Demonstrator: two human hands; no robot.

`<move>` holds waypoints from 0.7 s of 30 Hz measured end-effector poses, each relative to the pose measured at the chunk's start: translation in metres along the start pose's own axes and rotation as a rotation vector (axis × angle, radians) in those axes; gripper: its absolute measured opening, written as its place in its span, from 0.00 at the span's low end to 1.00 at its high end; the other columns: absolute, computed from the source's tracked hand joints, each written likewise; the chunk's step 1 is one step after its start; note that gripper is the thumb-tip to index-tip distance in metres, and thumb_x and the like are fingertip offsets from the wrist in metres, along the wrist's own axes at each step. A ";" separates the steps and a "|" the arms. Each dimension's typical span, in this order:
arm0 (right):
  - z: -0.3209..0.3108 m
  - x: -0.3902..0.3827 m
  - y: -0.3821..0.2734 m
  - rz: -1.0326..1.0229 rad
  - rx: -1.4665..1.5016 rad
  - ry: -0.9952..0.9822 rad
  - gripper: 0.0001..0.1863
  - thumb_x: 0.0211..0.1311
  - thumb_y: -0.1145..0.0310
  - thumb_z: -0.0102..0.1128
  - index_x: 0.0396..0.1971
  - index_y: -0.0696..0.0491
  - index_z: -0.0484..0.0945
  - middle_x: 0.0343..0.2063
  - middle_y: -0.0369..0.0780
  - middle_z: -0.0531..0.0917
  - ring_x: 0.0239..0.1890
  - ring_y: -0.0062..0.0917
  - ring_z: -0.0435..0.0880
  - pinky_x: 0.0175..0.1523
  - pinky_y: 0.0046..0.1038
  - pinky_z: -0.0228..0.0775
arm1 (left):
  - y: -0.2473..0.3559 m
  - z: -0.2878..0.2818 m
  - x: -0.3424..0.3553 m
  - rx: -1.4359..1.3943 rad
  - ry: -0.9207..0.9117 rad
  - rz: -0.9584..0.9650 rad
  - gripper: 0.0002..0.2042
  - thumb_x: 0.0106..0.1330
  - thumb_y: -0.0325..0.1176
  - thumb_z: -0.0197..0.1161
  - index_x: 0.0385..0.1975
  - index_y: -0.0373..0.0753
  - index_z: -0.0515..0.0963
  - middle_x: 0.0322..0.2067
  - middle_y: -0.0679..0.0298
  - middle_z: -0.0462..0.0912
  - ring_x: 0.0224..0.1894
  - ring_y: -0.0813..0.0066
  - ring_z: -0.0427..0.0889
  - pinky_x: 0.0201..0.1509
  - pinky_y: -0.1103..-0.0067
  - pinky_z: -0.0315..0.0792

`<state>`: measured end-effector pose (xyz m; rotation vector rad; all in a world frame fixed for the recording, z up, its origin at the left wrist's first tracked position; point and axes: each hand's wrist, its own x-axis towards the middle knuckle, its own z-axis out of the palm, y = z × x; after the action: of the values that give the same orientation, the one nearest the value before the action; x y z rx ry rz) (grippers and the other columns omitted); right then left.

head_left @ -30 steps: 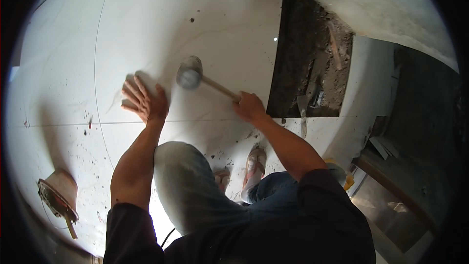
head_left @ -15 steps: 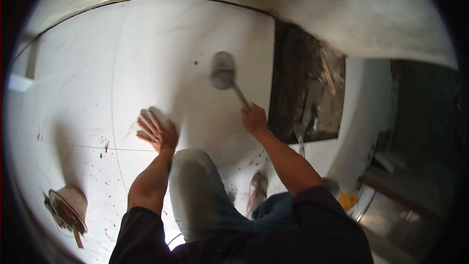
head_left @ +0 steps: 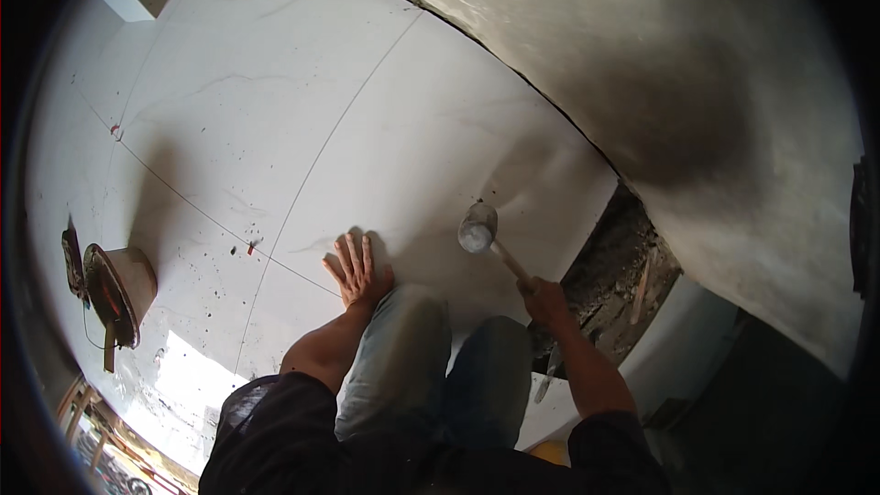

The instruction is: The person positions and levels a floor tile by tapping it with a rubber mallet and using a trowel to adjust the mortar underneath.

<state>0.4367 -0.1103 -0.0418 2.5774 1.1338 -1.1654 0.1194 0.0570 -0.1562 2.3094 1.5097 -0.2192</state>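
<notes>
My right hand (head_left: 548, 302) is closed around the wooden handle of a mallet (head_left: 478, 228) with a thick, greyish head. The mallet head is over a large white, faintly veined tile (head_left: 431, 151); whether it touches the surface I cannot tell. My left hand (head_left: 360, 273) lies flat on the same tile with its fingers spread, just beyond my left knee. Thin joint lines run beside it toward neighbouring tiles. A few dark specks lie close to the mallet head.
Right of the tile, a dark strip of rough, debris-strewn ground (head_left: 632, 266) is exposed along the plastered wall (head_left: 697, 82). A bucket (head_left: 139, 284) with tools in it stands at the left. Small red pieces (head_left: 251, 248) sit at the tile joints.
My view has swung round, so the tiles and wall appear turned clockwise. The mallet head is lower in view and less blurred. My left hand stays flat on the tile.
</notes>
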 end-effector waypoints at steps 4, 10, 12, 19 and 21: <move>0.001 0.003 -0.014 -0.149 0.048 0.131 0.14 0.56 0.61 0.59 0.29 0.59 0.76 0.22 0.53 0.78 0.30 0.52 0.79 0.34 0.46 0.70 | 0.009 -0.011 -0.002 -0.007 -0.103 -0.025 0.43 0.56 0.55 0.55 0.70 0.47 0.46 0.71 0.55 0.39 0.73 0.52 0.31 0.67 0.43 0.21; 0.005 0.034 -0.002 -0.206 0.073 0.233 0.12 0.52 0.65 0.60 0.33 0.56 0.77 0.20 0.48 0.78 0.30 0.48 0.80 0.36 0.44 0.72 | 0.015 -0.037 0.037 0.037 -0.153 -0.071 0.42 0.56 0.53 0.57 0.69 0.45 0.47 0.71 0.54 0.40 0.72 0.51 0.33 0.66 0.42 0.23; 0.008 0.039 0.001 -0.415 0.173 0.194 0.11 0.51 0.65 0.60 0.32 0.56 0.77 0.21 0.48 0.78 0.30 0.48 0.80 0.36 0.43 0.73 | 0.023 -0.056 0.083 0.000 -0.005 -0.075 0.42 0.57 0.52 0.58 0.69 0.44 0.48 0.70 0.54 0.43 0.72 0.51 0.35 0.67 0.43 0.26; 0.010 0.026 -0.006 -0.402 0.273 0.180 0.12 0.48 0.63 0.62 0.26 0.56 0.74 0.18 0.49 0.75 0.25 0.47 0.79 0.33 0.43 0.71 | 0.068 -0.092 0.230 0.141 -0.026 -0.006 0.41 0.65 0.60 0.42 0.70 0.39 0.39 0.71 0.59 0.34 0.73 0.62 0.29 0.72 0.57 0.23; 0.026 0.049 0.010 -0.378 -0.112 0.064 0.13 0.50 0.61 0.62 0.23 0.55 0.73 0.16 0.47 0.74 0.22 0.45 0.78 0.28 0.41 0.70 | 0.081 -0.107 0.267 0.138 0.019 0.002 0.41 0.65 0.58 0.43 0.70 0.39 0.38 0.71 0.58 0.33 0.73 0.63 0.28 0.72 0.59 0.23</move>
<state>0.4486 -0.0976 -0.0958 2.3978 1.7043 -1.0483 0.2961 0.2963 -0.1274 2.4251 1.5461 -0.3112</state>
